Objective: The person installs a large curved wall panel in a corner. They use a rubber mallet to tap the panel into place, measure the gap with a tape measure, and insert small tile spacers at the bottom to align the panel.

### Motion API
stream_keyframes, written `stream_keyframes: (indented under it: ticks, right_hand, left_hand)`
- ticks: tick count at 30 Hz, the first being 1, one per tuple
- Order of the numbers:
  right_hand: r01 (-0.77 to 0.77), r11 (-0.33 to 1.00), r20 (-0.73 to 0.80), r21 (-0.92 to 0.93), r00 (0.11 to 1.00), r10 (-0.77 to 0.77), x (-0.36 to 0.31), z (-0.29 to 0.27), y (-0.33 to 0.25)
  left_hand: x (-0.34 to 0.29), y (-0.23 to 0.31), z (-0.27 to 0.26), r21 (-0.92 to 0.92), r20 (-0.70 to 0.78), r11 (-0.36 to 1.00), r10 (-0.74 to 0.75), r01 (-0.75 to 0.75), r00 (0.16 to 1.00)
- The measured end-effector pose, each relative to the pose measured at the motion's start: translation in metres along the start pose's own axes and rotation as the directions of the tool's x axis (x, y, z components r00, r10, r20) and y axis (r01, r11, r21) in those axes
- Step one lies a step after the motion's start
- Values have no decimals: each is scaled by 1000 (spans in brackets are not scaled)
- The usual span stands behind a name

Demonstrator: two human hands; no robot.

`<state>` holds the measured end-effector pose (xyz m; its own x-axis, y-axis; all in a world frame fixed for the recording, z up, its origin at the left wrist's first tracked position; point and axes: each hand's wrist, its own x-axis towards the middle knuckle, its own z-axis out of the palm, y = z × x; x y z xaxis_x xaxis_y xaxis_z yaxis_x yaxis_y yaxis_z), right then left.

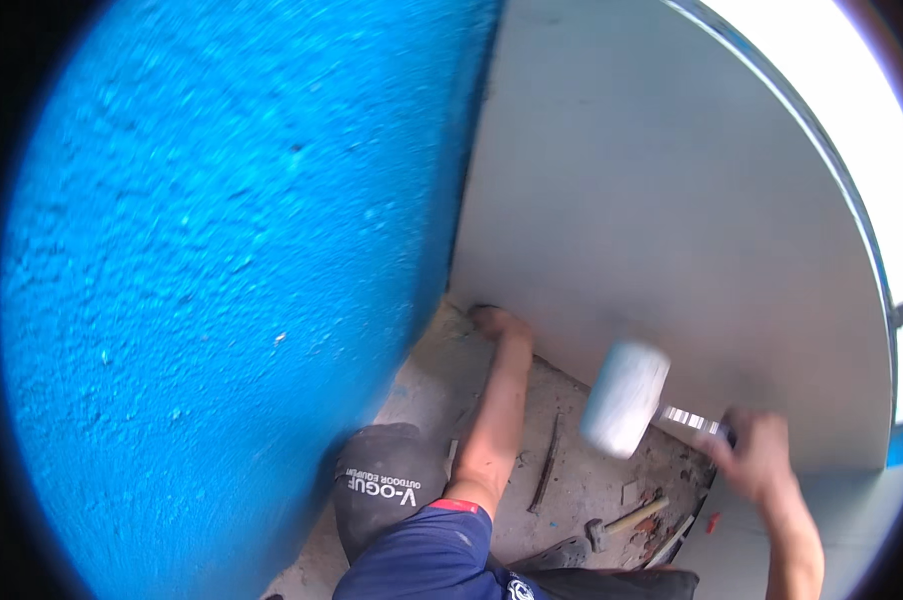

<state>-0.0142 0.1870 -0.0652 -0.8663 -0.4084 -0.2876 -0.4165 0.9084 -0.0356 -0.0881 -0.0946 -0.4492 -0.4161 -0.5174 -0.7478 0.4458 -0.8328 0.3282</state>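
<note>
from my remote seat, i see the right hand closed around the handle of a mallet with a thick, pale head. the grip sits toward the handle's far end, which i judge gives the heavy head reach and swing while keeping the knuckles clear of it. the mallet is off the floor, seen across the lower edge of the grey panel; its head is blurred, and i can't tell whether it touches anything.

the left hand is down at the panel's lower edge, near the floor's corner where the panel nears the blue wall. its fingers are dark and partly hidden, so i can't tell whether they are open, closed or holding something. i'd guess the straight arm is there to steady that low edge, well apart from the mallet head.

a thin dark bar lies on the floor between the left arm and the mallet. nearer the person, a wooden-handled hammer lies beside scattered debris, perhaps set there to stay within reach.
</note>
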Motion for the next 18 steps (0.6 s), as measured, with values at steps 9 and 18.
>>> stream_keyframes:
  ticks: [9,18]
  right_hand:
    - [444,884,-235,-146,852,-467,1,13,4]
    - [143,990,-127,2,982,-142,4,12,15]
  left_hand:
    - [-5,-6,22,705,25,697,157,-129,987]
    - [-2,0,15,43,-105,998,54,-50,993]
